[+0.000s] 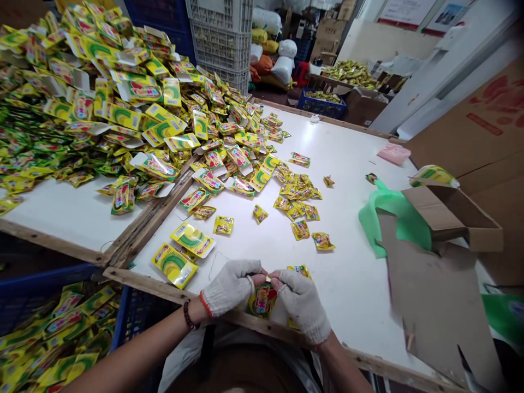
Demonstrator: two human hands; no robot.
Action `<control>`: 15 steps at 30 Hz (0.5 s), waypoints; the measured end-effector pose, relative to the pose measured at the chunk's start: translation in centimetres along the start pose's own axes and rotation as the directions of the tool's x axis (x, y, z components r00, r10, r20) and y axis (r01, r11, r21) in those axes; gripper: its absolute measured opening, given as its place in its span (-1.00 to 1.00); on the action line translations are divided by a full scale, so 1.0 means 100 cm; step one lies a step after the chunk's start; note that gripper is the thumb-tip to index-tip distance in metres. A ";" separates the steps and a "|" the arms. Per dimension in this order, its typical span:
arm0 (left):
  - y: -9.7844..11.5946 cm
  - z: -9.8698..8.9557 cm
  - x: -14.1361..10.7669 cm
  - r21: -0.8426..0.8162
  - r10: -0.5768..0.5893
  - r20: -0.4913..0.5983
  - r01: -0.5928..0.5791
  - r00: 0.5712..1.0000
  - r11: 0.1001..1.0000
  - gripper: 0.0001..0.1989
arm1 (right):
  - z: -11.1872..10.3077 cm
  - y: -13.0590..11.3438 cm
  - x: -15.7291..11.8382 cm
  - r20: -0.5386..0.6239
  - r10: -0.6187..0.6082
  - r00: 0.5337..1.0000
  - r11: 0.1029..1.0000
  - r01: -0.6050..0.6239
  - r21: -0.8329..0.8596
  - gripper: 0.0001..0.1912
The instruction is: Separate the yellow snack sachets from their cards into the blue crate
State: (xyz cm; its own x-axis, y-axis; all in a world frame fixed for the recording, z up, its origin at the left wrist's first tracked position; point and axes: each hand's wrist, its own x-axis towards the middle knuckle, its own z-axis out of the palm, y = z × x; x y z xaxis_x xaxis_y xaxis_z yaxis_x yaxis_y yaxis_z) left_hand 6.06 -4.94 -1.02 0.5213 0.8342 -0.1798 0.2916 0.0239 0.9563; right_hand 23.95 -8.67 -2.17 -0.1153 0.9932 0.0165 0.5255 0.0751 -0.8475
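Both hands wear white knit gloves with the fingertips bare. My left hand (234, 285) and my right hand (303, 303) meet at the table's near edge, fingers pinched at the top of a small printed candy box (262, 300). The box is upright, green and yellow with red lettering, and a bit of white shows at its top between the fingertips. Part of a yellow packet (301, 271) shows behind my right hand. Two yellow boxes (175, 266) lie left of my left hand. Beyond the hands, small foil packets (298, 191) lie loosely piled.
A large heap of boxes and packets (135, 93) covers the left side. A wooden strip (151, 213) divides the white tabletop (344, 295). At right are a green dustpan (372, 218), cardboard (442, 305) and an open carton (458, 213). A blue crate (118, 322) of boxes stands lower left.
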 end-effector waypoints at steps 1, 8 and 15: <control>0.002 -0.002 0.001 0.002 -0.013 0.016 0.013 1.000 1.000 -0.77 | -0.001 -0.002 0.001 0.004 0.044 0.999 0.999 -0.044 -0.008 -0.80; -0.008 -0.011 -0.007 0.132 0.158 0.120 -0.173 0.980 0.976 -0.77 | -0.008 0.000 -0.003 0.087 -0.021 0.996 1.000 0.020 0.017 -0.78; -0.011 -0.007 -0.022 0.447 0.357 0.246 -0.432 0.901 0.783 -0.75 | -0.005 0.023 -0.032 0.092 -0.284 0.954 0.958 0.287 -0.013 -0.54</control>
State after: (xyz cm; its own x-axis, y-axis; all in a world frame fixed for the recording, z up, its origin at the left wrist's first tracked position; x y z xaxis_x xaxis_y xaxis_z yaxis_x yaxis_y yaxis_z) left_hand 4.05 -6.44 -1.53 0.7709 0.6251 0.1222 0.3618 -0.5877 0.7237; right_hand 25.90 -11.63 -3.92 -0.3371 0.9183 0.2077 0.4815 0.3577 -0.8001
